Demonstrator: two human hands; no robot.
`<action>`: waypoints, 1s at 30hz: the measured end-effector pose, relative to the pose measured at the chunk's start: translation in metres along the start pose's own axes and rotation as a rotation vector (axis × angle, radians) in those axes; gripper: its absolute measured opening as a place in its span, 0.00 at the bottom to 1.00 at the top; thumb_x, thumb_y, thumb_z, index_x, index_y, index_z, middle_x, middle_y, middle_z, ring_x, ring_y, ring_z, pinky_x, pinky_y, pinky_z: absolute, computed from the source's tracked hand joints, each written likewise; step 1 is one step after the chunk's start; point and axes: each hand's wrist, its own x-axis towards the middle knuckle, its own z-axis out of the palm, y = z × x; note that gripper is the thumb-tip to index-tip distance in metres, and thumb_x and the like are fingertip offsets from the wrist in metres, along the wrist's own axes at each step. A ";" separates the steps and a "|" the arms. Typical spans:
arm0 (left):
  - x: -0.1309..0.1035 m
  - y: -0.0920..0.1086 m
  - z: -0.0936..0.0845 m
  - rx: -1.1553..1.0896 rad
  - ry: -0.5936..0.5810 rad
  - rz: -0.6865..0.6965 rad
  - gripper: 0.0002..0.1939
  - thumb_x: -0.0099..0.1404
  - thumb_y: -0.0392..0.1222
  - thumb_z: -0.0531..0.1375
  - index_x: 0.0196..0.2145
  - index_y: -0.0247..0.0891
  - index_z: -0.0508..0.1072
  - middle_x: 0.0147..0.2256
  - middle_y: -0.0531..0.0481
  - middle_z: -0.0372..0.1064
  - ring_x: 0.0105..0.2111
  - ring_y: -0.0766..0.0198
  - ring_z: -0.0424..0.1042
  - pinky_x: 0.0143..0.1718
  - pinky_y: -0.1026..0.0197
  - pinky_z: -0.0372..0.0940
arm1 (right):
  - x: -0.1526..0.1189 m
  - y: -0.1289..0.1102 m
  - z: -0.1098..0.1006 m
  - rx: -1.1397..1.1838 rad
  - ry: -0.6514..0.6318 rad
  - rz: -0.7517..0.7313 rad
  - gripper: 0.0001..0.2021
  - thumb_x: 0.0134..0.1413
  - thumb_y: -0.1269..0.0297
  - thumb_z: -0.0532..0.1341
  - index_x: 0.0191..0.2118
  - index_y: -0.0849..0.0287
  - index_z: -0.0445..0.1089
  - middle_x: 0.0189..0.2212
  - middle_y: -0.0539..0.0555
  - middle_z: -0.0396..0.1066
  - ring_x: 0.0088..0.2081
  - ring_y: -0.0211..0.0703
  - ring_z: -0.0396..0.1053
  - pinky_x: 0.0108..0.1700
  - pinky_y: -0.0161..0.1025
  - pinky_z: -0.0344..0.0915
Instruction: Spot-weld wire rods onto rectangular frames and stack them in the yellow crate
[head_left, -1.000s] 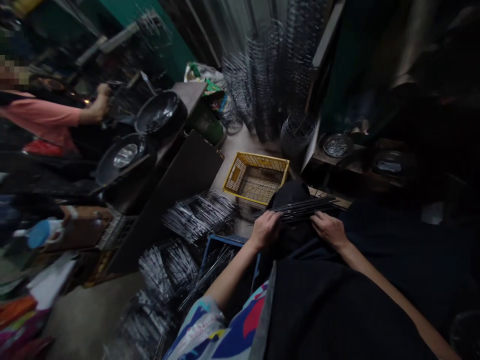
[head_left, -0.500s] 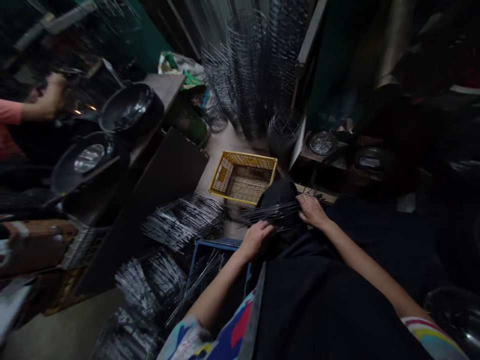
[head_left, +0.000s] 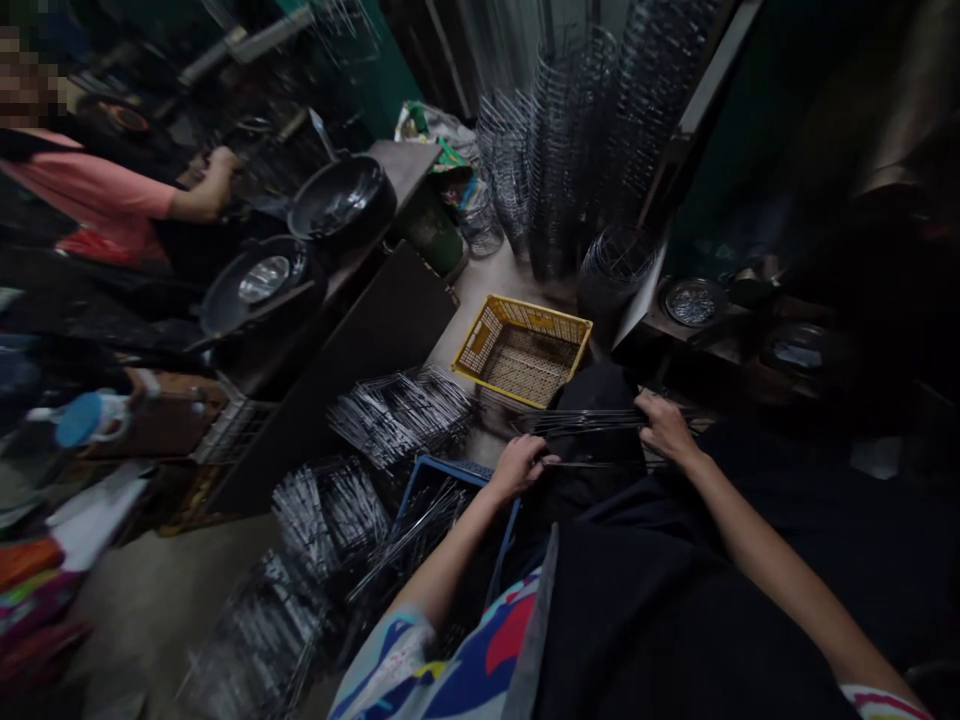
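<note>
Across my dark-clothed knee lies a bundle of thin metal wires point(head_left: 589, 421). My right hand point(head_left: 667, 428) is closed around the bundle's right end. Lower and to the left, my left hand point(head_left: 519, 466) pinches the end of a separate wire point(head_left: 600, 464), which runs rightward below the bundle. Where that wire ends, under or beside my right hand, I cannot make out. Just left of my left forearm, a blue crate point(head_left: 409, 500) holds more loose wires point(head_left: 442, 505).
A yellow plastic crate point(head_left: 469, 378) stands on the floor ahead. Stacked wire pieces point(head_left: 401, 415) lie left of it. Tall stacks of wire baskets point(head_left: 562, 150) rise behind. At the left, a person in a pink top point(head_left: 127, 190) works near black pans point(head_left: 345, 200).
My view has swung left, showing more of the co-worker. My left hand has come away from the bundle, and one wire now lies apart, nearer to me. My right hand stays on the bundle.
</note>
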 end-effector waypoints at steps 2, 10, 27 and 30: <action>-0.002 -0.013 -0.001 -0.022 0.032 -0.058 0.16 0.71 0.48 0.51 0.29 0.39 0.69 0.28 0.48 0.68 0.31 0.61 0.66 0.35 0.61 0.59 | 0.007 -0.013 -0.021 0.011 0.023 -0.010 0.16 0.47 0.72 0.55 0.44 0.59 0.68 0.40 0.58 0.72 0.45 0.52 0.67 0.45 0.40 0.57; 0.031 -0.016 -0.005 -0.101 0.153 -0.254 0.22 0.72 0.50 0.45 0.26 0.39 0.68 0.23 0.51 0.65 0.24 0.66 0.62 0.28 0.64 0.53 | 0.047 -0.033 -0.066 0.132 0.111 -0.045 0.13 0.46 0.71 0.58 0.40 0.57 0.69 0.37 0.55 0.75 0.41 0.49 0.70 0.41 0.39 0.56; 0.027 0.042 -0.014 -0.210 -0.048 0.066 0.07 0.64 0.44 0.58 0.33 0.38 0.69 0.32 0.48 0.68 0.34 0.62 0.67 0.38 0.62 0.62 | 0.056 0.000 -0.051 0.531 0.300 -0.075 0.12 0.45 0.70 0.57 0.38 0.58 0.71 0.36 0.54 0.73 0.38 0.46 0.70 0.42 0.39 0.63; 0.022 0.052 -0.030 -0.170 -0.079 0.187 0.10 0.64 0.47 0.60 0.38 0.38 0.71 0.36 0.46 0.70 0.38 0.59 0.68 0.40 0.60 0.64 | 0.046 -0.005 -0.052 0.464 0.168 -0.183 0.13 0.43 0.71 0.57 0.39 0.57 0.71 0.38 0.54 0.72 0.40 0.47 0.69 0.42 0.39 0.61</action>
